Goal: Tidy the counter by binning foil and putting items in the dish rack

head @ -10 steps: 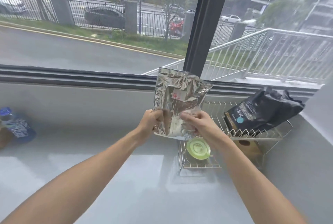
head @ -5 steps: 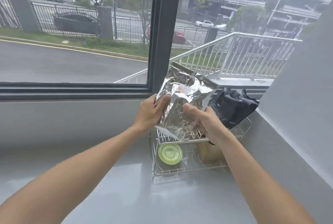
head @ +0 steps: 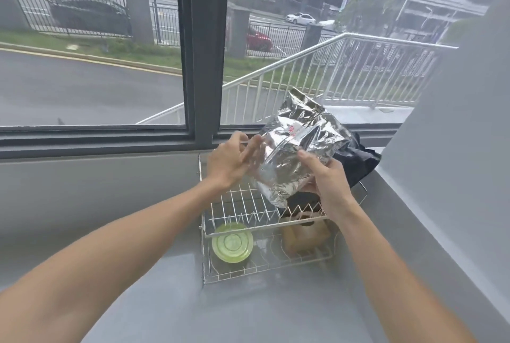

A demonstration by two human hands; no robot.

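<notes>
A crinkled silver foil bag (head: 298, 149) hangs tilted just above the upper tier of the wire dish rack (head: 234, 204). My right hand (head: 328, 182) grips its lower right side from below. My left hand (head: 231, 162) is at the bag's left edge with the fingers spread, touching it at most lightly. A black bag (head: 358, 160) lies on the rack's upper tier behind the foil bag, partly hidden. On the lower tier sit a green round lid (head: 232, 242) and a brown box-like item (head: 306, 235).
The rack stands on a grey counter (head: 248, 306) in the corner under a window sill (head: 96, 138). A grey wall (head: 455, 177) rises close on the right. The counter's left part stretches along the low back wall.
The view has swung to the right and both hands carried the foil bag over the rack. My left hand's fingers have come off the bag and spread; my right hand still holds it.
</notes>
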